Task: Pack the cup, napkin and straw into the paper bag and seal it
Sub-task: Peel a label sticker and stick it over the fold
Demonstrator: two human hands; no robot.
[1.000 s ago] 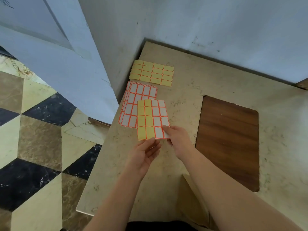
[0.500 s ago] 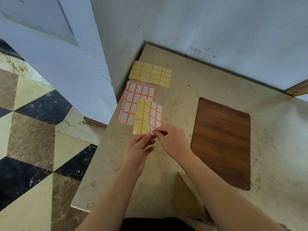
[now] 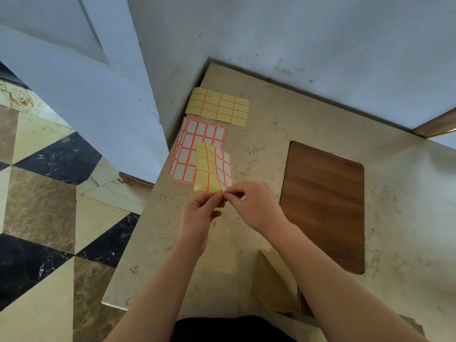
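I hold a sticker sheet (image 3: pixel 212 169) with orange-edged labels above the table; its left part is bent so the yellow backing shows. My left hand (image 3: pixel 199 215) pinches its lower edge from below. My right hand (image 3: pixel 251 206) pinches the sheet's lower right corner, fingertips close against the left hand's. The brown paper bag (image 3: pixel 274 285) lies near the table's front edge, partly hidden under my right forearm. Cup, napkin and straw are not visible.
A stack of white sticker sheets (image 3: pixel 197 144) lies on the beige marble table (image 3: pixel 271 124) under the held sheet, and a yellow used sheet (image 3: pixel 218 106) lies behind it. A dark wood board (image 3: pixel 323 206) is at right. Wall at the back, table edge and floor at left.
The sticker sheet was flat and facing me; now it is curled, with the backing turned up. Both hands have come together at its lower corner.
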